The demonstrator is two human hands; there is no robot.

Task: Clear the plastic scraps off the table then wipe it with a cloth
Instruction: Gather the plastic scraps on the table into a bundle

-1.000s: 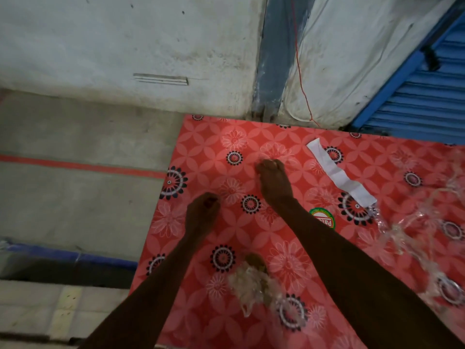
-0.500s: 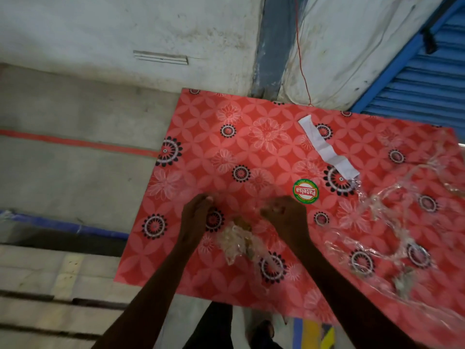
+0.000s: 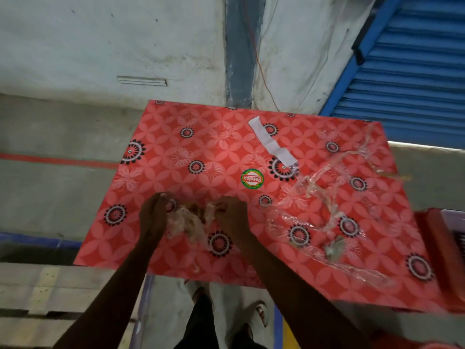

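Hands — left, right — bunch plastic scraps near table edge.

Ahead of me stands a stained whitewashed wall, split by a grey vertical post; a thin red wire hangs down it; a blue slatted shutter fills the upper right; grey concrete floor with a red painted line lies to my left; light is dim.

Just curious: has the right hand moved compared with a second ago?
Yes. The right hand has pulled back toward the person, from beyond the round green sticker to nearer than it, onto the plastic wad.
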